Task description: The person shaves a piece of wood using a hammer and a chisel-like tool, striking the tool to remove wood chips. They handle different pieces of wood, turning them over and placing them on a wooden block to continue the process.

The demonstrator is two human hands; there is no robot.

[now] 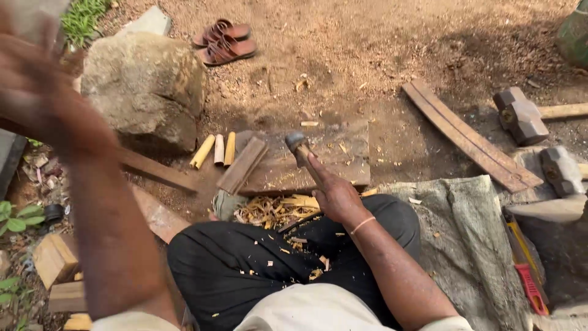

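Seated cross-legged amid wood shavings (275,211) | right hand (334,195) gripping hammer (302,150) handle, long axis running up-left, head resting on flat work stone (343,165) | left hand (27,73) raised, blurred, finger state unreadable | bamboo pegs (214,150) beyond, left of the hammer head.

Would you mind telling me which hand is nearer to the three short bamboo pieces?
Right. The right hand, gripping a hammer, lies just right of the bamboo pieces; the blurred left hand is raised far left.
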